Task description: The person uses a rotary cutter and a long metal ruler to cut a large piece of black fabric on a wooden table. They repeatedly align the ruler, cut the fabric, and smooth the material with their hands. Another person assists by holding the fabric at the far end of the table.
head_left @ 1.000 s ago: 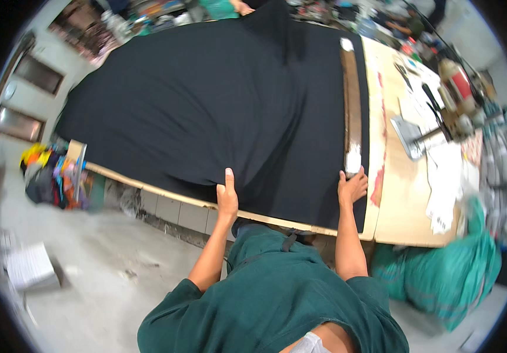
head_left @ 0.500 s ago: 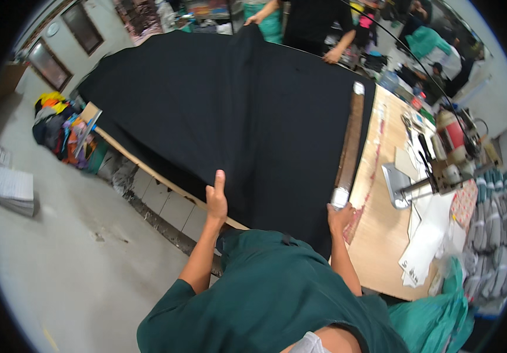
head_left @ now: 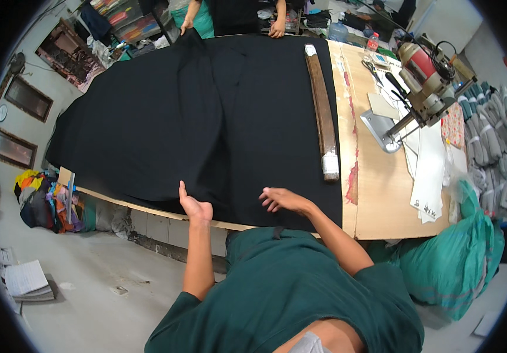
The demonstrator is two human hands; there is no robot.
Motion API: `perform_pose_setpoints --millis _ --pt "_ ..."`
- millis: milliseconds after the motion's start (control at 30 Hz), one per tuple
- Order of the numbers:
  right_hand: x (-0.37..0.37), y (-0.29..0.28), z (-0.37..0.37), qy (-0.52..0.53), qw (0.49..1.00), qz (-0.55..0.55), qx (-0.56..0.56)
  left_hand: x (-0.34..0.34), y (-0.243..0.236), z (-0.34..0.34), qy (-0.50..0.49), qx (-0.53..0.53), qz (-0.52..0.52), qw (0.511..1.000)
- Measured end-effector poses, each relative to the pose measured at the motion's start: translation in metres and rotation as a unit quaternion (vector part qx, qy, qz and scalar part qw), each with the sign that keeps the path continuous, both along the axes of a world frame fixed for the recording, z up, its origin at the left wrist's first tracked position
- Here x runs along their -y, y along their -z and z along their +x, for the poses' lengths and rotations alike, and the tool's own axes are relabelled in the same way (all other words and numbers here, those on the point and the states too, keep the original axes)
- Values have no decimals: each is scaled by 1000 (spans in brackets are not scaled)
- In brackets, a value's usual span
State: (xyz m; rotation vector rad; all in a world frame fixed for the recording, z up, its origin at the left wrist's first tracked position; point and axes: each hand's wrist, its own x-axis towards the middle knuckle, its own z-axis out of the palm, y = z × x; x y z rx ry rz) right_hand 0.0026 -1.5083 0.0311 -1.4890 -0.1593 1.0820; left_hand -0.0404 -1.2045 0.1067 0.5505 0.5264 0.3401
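Note:
A wide sheet of black fabric (head_left: pixel 130 129) covers most of the table, with a raised fold running from the far edge to the near edge. My left hand (head_left: pixel 196 206) is closed on the fabric's near edge, thumb up, the other fingers mostly hidden. My right hand (head_left: pixel 287 200) hovers over or lightly touches the fabric near the front, its fingers loosely apart and nothing in them. Beyond it, on the right part of the fabric, lies a long brown wooden bar (head_left: pixel 322 112) with white-wrapped ends. Across the table, a co-worker's hand (head_left: pixel 186 26) pinches the fold's far end.
Right of the fabric, the bare wooden tabletop (head_left: pixel 377 194) holds a cloth cutting machine (head_left: pixel 421 76), scissors (head_left: pixel 372 70) and white paper patterns (head_left: pixel 427 176). A green sack (head_left: pixel 442 265) stands by the near right corner. Piled cloth (head_left: pixel 44 203) lies beyond the left end.
My right hand has left the bar's near end and moved left over the fabric. The fold has shifted, my left hand still at the near edge. The view has turned right.

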Motion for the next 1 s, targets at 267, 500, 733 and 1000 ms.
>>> perform_pose_setpoints --millis 267,500,733,1000 --pt "-173 -10 -28 141 919 243 -275 -30 -24 -7 151 41 -79 984" --pt "-224 -62 1 529 820 218 4 -118 18 -15 324 -33 124 937" --pt "-233 -180 -3 520 794 174 263 -201 12 60 210 -24 31 977" --pt "-233 -148 -43 558 751 16 352 -399 -11 102 -40 1 114 993"
